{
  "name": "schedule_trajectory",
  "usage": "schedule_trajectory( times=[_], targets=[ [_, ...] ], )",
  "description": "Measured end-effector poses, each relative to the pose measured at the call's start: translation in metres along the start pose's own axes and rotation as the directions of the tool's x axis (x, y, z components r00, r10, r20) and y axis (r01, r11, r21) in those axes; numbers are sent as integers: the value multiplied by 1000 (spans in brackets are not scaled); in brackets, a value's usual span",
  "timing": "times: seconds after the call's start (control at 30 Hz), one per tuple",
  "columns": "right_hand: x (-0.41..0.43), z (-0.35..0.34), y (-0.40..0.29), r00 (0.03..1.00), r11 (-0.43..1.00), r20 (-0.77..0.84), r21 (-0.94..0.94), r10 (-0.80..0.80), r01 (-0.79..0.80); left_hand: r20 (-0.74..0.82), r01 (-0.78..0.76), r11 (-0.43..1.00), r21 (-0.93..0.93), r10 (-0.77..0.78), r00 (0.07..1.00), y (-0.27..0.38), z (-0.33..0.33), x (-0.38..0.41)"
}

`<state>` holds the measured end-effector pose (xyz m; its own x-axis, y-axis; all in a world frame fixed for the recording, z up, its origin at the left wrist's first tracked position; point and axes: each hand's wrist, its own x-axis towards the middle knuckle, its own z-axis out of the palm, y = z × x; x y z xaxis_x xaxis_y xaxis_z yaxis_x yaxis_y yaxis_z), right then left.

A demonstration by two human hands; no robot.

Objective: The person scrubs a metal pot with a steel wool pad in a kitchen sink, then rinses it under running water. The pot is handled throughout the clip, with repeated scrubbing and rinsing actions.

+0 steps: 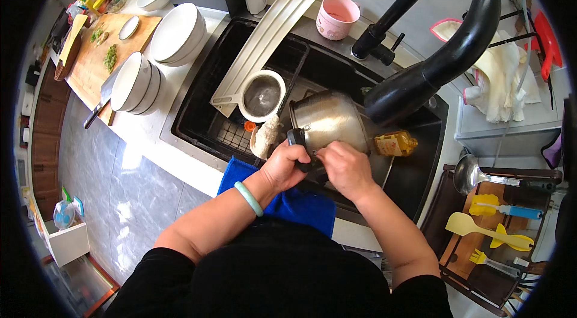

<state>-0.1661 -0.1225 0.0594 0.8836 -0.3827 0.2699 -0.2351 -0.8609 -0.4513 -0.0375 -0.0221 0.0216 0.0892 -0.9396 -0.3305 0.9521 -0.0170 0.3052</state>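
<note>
Over the black sink, my left hand (287, 165) is closed around the black handle (298, 149) of a metal pot (336, 120), which lies tilted on its side. My right hand (345, 169) is against the pot's side near the handle joint, fingers curled; whether it pinches something small is hidden. Left of the pot rest a white-rimmed strainer (263, 96), a pale loofah-like scrubber (268, 134) and an orange cap (249, 126). To the pot's right lies a bottle of amber liquid (396, 143). The black faucet (401, 93) arches above.
A long pale ridged tray (270, 38) leans across the sink. Stacked white bowls (130, 81), a cleaver (103, 97) and a wooden cutting board (135, 41) stand left. A pink mug (338, 17) is behind; a blue cloth (288, 210) hangs in front; a utensil rack (487, 237) is right.
</note>
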Motion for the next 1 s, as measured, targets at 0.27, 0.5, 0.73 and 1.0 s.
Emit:
schedule_trajectory(
  times=[0.27,0.5,0.73,1.0],
  targets=[
    [-12,11,-2,989,999,-145,-47,-11,4,-50,33,992,-121,-40,998,-2,-10,6],
    [3,-8,24,965,977,-229,-137,130,-164,-35,21,999,-49,-22,999,1,-5,-2],
    [11,-8,37,965,979,-216,-105,151,-176,-23,-2,997,73,4,1000,-1,-12,-4],
    [10,-2,29,991,994,-91,-36,95,-99,-109,83,978,191,-63,992,3,-37,-15]
  ],
)
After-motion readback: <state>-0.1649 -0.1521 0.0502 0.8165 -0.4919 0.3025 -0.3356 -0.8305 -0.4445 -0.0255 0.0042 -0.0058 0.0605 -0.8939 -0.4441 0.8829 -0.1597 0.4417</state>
